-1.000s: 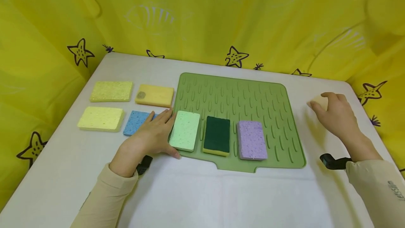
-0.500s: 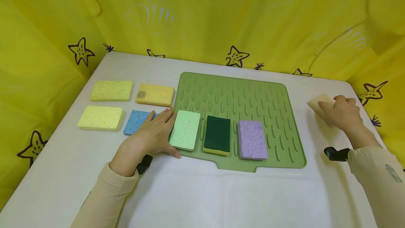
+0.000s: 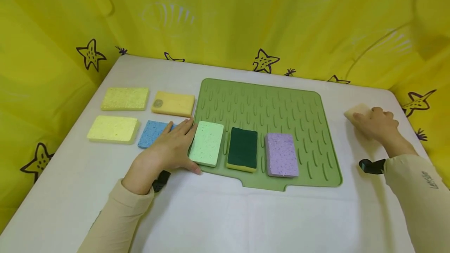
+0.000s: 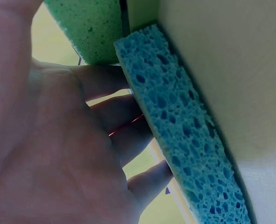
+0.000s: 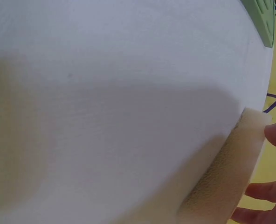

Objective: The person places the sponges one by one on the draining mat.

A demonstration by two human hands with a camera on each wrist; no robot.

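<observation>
My left hand (image 3: 168, 147) rests with straight, spread fingers over the gap between a blue sponge (image 3: 151, 132) and a mint green sponge (image 3: 206, 143). In the left wrist view its fingers pass behind the blue sponge (image 4: 175, 126), with a green sponge (image 4: 91, 30) beyond. At the far right my right hand (image 3: 379, 126) holds a cream sponge (image 3: 358, 111), thumb and curled fingers on it. In the right wrist view the fingertips lie along the far edge of that cream sponge (image 5: 226, 172); the hand hides part of it in the head view.
A ridged green mat (image 3: 253, 97) lies mid-table, bearing the mint sponge, a dark green scouring sponge (image 3: 242, 148) and a purple sponge (image 3: 282, 154). At left are two yellow sponges (image 3: 124, 98) and an orange-yellow sponge (image 3: 174, 104). A yellow curtain (image 3: 225, 18) surrounds the table.
My right hand has shifted right over the cream sponge, and more of that sponge shows to its left. The left hand stays in place.
</observation>
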